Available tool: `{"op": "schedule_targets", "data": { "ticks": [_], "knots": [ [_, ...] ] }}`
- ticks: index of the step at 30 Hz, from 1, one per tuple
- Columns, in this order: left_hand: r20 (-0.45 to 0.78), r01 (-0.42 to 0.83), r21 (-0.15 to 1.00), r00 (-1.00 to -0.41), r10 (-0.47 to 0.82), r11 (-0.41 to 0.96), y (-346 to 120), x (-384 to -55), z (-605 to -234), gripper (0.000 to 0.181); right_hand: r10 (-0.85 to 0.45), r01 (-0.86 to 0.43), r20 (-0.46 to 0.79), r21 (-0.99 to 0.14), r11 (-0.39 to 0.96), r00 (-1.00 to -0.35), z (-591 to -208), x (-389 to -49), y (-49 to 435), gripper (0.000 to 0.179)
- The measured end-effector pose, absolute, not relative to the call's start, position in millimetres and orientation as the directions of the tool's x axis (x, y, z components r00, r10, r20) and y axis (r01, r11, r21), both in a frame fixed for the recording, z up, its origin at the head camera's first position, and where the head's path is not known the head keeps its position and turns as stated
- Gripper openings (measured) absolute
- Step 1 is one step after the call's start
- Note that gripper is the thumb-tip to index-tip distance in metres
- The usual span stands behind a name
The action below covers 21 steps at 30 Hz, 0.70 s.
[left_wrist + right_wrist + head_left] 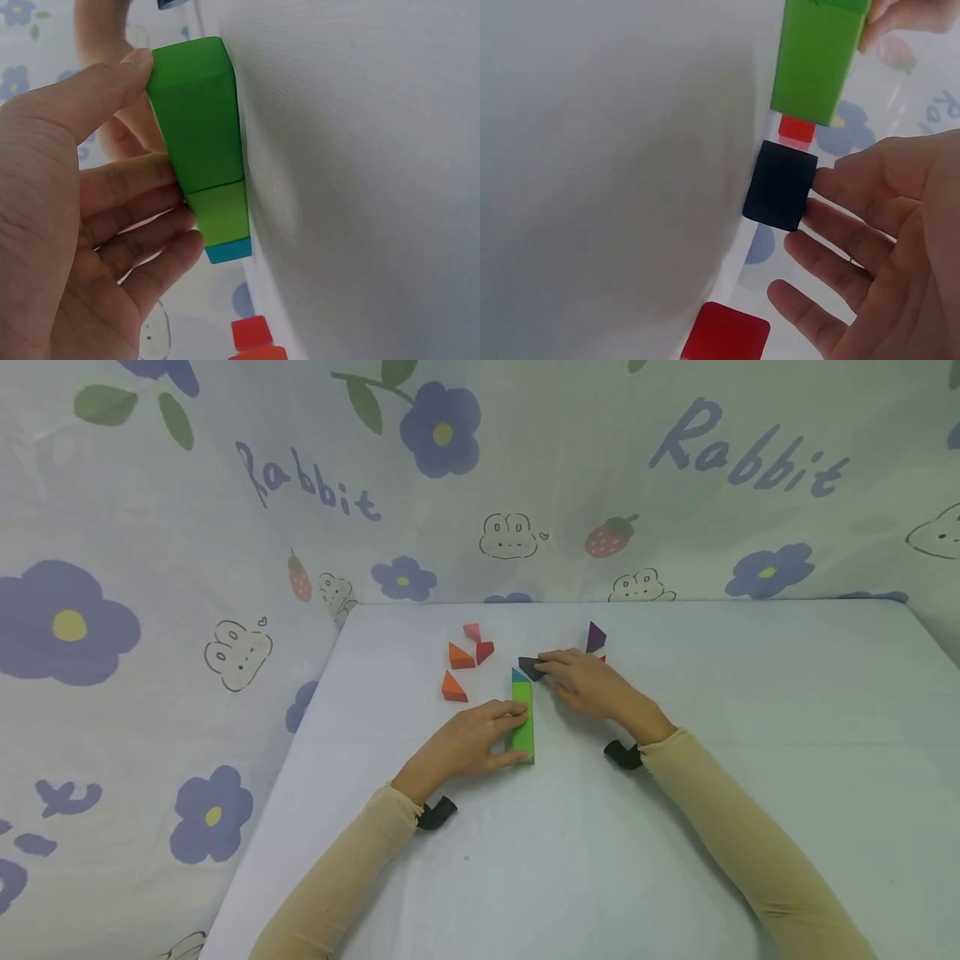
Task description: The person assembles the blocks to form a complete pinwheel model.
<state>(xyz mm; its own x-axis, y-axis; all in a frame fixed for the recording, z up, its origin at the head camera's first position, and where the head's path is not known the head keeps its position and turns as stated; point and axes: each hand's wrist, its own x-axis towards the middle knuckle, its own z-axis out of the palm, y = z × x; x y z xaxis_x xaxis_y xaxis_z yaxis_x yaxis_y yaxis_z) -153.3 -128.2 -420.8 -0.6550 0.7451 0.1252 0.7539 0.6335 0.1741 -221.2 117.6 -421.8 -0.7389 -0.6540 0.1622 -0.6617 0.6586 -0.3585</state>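
Note:
My left hand lies along the left side of a row of green blocks, its fingers loosely bent and its thumb at the near end. In the left wrist view, a dark green block adjoins a lighter green block, with a blue piece at the far end. My right hand touches a dark, slanted block with its fingertips, just right of the blue tip. The right wrist view shows fairly straight fingers against that dark block, other fingertips apart from it.
Left of the row lie two orange blocks, a pink block and a red block. Beyond my right hand is a purple block, with a red piece partly hidden. Patterned cloth borders the white table.

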Motion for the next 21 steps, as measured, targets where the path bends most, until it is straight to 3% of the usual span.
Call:
{"op": "schedule_targets", "data": {
  "ticks": [21],
  "knots": [
    [0.102, 0.747, 0.177, -0.661, 0.743, 0.641, -128.1, -153.0, -422.1, 0.064, -0.667, -0.658, 0.13, -0.379, 0.651, -0.734, -424.9, -216.7, 116.2, 0.042]
  ]
}}
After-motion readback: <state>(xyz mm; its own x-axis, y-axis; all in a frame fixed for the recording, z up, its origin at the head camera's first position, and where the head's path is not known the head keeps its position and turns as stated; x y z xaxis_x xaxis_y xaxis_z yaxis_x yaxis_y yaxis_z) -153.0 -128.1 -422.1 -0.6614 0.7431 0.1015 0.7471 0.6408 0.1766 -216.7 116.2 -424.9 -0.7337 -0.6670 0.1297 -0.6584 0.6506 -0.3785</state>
